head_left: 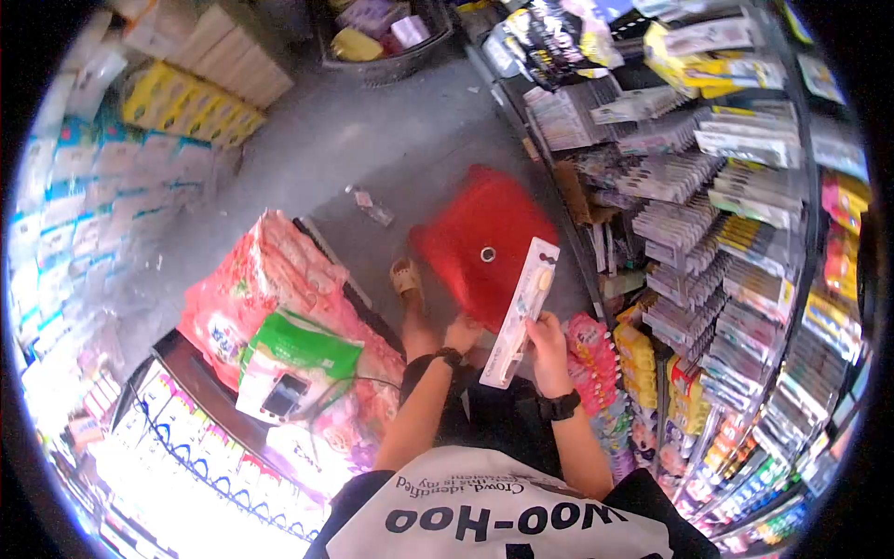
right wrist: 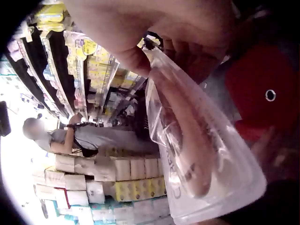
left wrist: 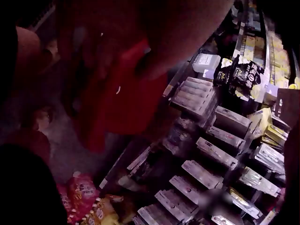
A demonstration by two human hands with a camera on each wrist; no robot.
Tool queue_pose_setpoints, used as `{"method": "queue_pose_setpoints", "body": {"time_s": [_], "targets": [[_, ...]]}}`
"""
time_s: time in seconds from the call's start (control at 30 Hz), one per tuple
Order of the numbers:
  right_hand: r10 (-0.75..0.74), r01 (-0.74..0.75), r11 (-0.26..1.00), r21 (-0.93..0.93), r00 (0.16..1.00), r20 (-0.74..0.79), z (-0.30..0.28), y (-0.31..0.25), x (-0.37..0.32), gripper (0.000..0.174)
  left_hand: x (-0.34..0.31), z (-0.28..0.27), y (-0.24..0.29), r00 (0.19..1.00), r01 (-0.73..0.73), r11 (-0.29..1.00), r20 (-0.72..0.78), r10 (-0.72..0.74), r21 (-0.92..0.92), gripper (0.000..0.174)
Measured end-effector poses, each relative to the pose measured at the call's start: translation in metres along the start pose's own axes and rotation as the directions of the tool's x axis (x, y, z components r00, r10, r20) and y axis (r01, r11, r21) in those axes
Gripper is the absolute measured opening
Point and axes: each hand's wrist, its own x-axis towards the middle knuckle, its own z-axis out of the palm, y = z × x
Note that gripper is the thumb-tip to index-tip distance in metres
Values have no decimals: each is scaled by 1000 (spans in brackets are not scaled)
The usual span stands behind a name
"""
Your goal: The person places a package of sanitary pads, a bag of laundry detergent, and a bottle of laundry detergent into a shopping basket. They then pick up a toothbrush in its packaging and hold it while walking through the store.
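Observation:
My right hand (head_left: 549, 352) pinches a packaged toothbrush (head_left: 520, 312), a long narrow clear-and-white pack held slantwise in front of my body. Through the clear plastic in the right wrist view, a finger shows behind the pack (right wrist: 218, 176). My left hand (head_left: 463, 335) is low at the near edge of a red plastic stool (head_left: 470, 228) with a round hole in its seat. Its fingers grip that edge, dark and blurred in the left wrist view, where the stool (left wrist: 133, 110) appears beneath the hand.
Shelves of boxed toothbrushes (head_left: 666, 228) line the right. At left, a pink patterned cloth (head_left: 265, 256) lies under a green-and-white package (head_left: 303, 349). A small packet (head_left: 371, 205) lies on the floor. Another person (right wrist: 103, 140) stands farther down the aisle.

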Motion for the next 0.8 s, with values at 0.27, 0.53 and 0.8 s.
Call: {"method": "queue_pose_setpoints", "body": {"time_s": [0.27, 0.53, 0.8], "targets": [[36, -31, 998, -60, 996, 83, 21, 7, 43, 26, 23, -55, -13, 988, 52, 955, 123, -92, 292, 34], [37, -52, 996, 72, 981, 189, 23, 40, 89, 25, 64, -157, -70, 915, 239, 953, -372, -157, 185, 19], [83, -85, 993, 77, 996, 36, 35, 32, 128, 30, 222, -293, -141, 849, 281, 895, -525, -63, 346, 35]]}}
